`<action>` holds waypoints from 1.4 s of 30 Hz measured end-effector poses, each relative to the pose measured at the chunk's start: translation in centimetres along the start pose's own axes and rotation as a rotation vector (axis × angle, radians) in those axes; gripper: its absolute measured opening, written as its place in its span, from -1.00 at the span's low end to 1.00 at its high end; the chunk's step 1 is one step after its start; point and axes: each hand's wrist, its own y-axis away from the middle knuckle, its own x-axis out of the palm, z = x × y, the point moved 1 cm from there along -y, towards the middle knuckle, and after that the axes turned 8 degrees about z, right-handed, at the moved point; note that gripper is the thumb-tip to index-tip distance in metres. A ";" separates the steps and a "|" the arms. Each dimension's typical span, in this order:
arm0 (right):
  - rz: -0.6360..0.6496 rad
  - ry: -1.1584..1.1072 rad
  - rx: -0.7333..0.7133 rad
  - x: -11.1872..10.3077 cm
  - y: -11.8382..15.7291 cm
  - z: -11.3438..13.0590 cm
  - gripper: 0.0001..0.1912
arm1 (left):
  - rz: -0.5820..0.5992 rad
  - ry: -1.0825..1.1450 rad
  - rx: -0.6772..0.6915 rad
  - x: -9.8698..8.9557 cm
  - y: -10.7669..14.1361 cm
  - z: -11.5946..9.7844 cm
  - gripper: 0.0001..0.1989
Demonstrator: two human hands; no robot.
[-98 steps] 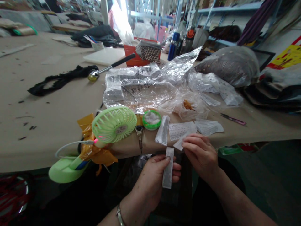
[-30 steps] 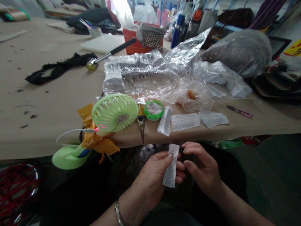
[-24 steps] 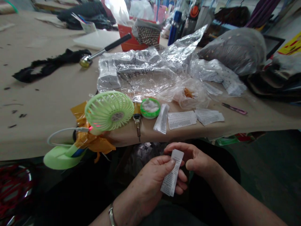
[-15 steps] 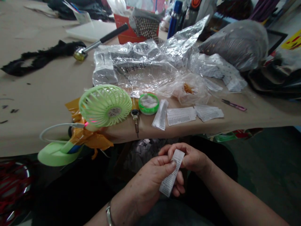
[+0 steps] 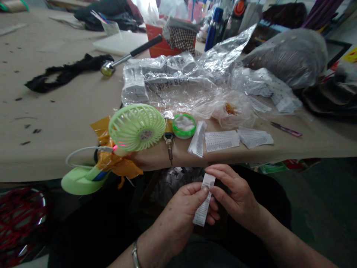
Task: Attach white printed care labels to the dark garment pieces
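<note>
A narrow white printed paper label is pinched in my left hand, the thumb pressed on its face and the other fingers behind it. My right hand is at the label's upper end, thumb and fingers parted, their tips at its top and right edges. On the table edge beyond my hands lie a stack of blank-looking strips and two fanned stacks of printed labels, the middle label stack and the right label stack. Left of them is a green round tub with white padding inside.
A green fan with orange tape stands at the table's edge, beside a pointed tool. Clear plastic bags lie behind. A hammer, black cloth and pink-handled snips rest on the table. Scraps lie below.
My right hand's fingers have spread and shifted from being curled around the label's upper part to its top edge. The left hand keeps its pinch. The view has swung slightly left.
</note>
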 end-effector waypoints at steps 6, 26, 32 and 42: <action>-0.015 -0.069 0.048 0.7 0.0 0.2 -0.68 | 0.005 0.017 0.015 -0.3 0.3 0.1 -0.77; 0.044 -0.805 0.405 4.8 -4.4 1.4 -0.83 | -0.327 -0.461 0.398 -3.5 2.9 -1.3 -0.85; 0.021 -0.596 0.358 5.2 -5.8 1.9 -0.86 | -0.448 -0.598 0.535 -4.7 3.0 -2.5 -0.87; -0.009 -0.484 0.275 5.4 -6.7 2.2 -0.86 | -0.563 -0.691 0.668 -4.5 2.7 -4.2 -0.87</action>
